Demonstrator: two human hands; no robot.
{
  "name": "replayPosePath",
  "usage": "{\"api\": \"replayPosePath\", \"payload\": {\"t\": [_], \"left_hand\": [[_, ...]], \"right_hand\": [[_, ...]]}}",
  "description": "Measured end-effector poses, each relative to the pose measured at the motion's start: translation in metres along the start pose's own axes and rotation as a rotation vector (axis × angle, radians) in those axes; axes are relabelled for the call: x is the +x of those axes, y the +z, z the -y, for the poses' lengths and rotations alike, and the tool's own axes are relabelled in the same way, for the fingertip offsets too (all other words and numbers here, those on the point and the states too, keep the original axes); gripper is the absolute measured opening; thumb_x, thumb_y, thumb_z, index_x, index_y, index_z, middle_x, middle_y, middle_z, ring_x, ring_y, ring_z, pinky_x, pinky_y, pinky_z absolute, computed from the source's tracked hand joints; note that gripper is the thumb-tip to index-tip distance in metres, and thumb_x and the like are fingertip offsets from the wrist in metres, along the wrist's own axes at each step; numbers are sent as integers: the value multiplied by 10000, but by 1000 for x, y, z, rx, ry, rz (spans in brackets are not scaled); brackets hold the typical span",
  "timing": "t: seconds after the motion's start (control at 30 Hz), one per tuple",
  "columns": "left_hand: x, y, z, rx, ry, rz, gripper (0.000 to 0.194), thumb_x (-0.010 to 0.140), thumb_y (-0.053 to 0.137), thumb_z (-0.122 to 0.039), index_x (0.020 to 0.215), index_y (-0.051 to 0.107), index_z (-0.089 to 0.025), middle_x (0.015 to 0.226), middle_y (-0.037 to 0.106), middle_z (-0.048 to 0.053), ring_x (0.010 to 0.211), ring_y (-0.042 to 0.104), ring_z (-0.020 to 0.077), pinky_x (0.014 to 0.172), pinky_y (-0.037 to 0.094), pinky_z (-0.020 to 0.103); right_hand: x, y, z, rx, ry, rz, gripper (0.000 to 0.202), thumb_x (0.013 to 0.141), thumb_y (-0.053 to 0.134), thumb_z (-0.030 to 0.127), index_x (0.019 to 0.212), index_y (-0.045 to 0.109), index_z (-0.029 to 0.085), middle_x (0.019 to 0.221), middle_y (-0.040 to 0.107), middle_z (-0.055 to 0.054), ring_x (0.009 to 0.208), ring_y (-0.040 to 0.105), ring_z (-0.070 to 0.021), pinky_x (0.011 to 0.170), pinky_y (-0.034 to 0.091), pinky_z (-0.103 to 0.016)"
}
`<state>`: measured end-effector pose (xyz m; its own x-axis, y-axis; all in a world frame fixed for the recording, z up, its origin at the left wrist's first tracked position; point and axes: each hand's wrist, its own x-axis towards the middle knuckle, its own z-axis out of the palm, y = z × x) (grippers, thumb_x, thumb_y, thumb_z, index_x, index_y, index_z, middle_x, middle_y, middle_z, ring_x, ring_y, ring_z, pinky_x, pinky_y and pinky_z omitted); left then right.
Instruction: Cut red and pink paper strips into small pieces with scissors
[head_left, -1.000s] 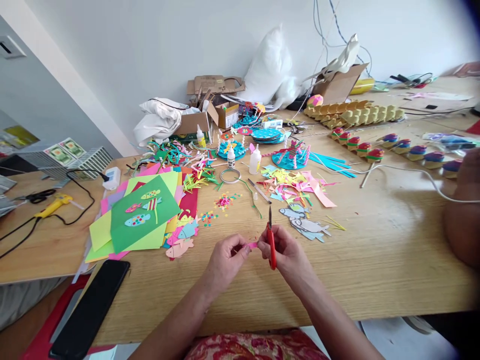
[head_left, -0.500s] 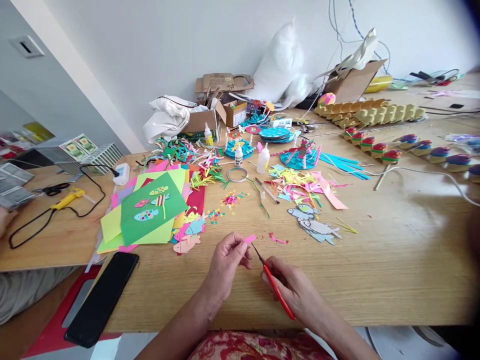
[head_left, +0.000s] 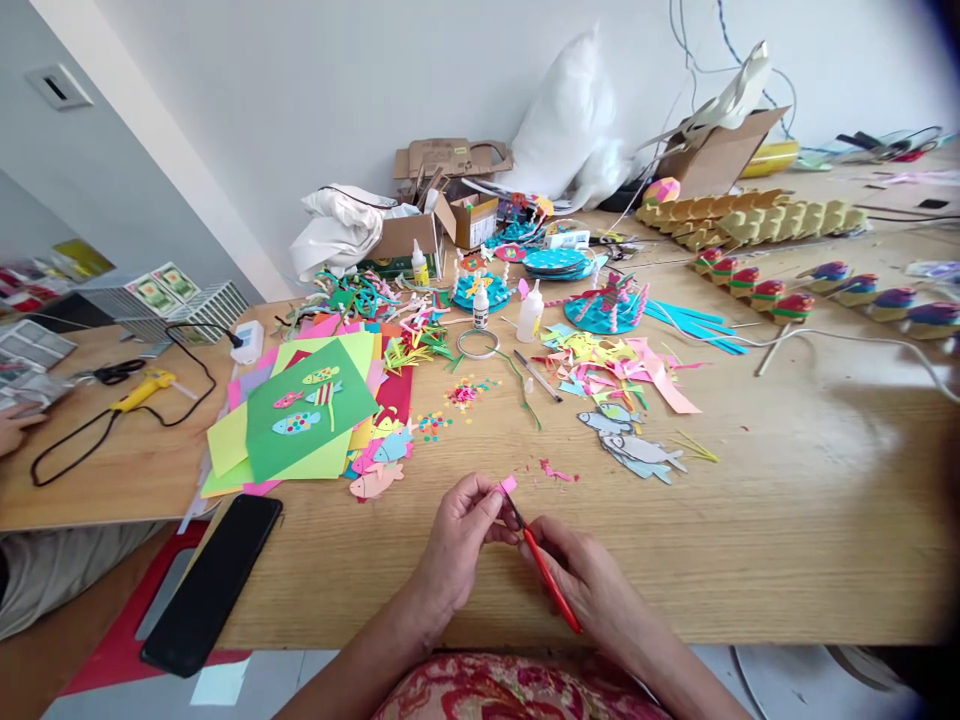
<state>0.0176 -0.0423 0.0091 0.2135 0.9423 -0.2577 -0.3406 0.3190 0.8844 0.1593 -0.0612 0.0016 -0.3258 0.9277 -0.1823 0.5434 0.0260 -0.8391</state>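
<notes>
A small piece of pink paper [head_left: 509, 484] is pinched between the thumb and fingers of my left hand [head_left: 463, 535]. My right hand [head_left: 581, 565] is wrapped around red-handled scissors [head_left: 550, 580], whose dark blades reach up to the paper's lower edge beside my left fingertips. Just beyond lie pink paper scraps [head_left: 556, 471] on the wooden table. Grey-blue paper fish [head_left: 637, 452] rest to the right, and pink, blue and yellow paper fish [head_left: 379, 480] to the left.
Coloured paper sheets [head_left: 270, 425] and a black phone [head_left: 214, 585] are at the left. Glue bottles [head_left: 530, 315], paper strips [head_left: 600, 355] and tiny confetti dots [head_left: 433, 427] lie farther back. Painted egg-carton pieces [head_left: 766, 295] stand at right. A co-worker's hand [head_left: 16, 430] shows at far left.
The scissors' blades have moved in against the pink paper, and my two hands are closer together. The paper has turned in my left fingers. The whole view has shifted slightly.
</notes>
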Motion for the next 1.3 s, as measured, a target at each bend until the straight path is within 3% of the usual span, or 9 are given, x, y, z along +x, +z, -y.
{"api": "replayPosePath", "payload": {"t": [0.4,0.7,1.3], "left_hand": [[5,-7,6,95,-60,-21,261,718,545,-392,692,517,-133,657,525,5,591,521,100,503,435,197],[2,-4,3,49,-67,29,214,736,539,-340,726,539,-126,694,564,21,614,538,101,526,429,190],[1,-2,7,24,-76,43,209,743,523,-333,698,514,-130,657,564,12,566,529,96,520,435,209]], "right_hand": [[0,1,-2,50,19,-9,312,810,384,379,590,480,180,539,511,24,484,415,-99,442,306,-202],[-3,-6,4,172,53,75,296,830,354,407,665,456,184,579,471,35,553,437,-108,501,335,-208],[-4,-4,0,115,27,65,303,827,352,396,682,495,171,654,546,-3,603,476,-132,553,365,-225]]}}
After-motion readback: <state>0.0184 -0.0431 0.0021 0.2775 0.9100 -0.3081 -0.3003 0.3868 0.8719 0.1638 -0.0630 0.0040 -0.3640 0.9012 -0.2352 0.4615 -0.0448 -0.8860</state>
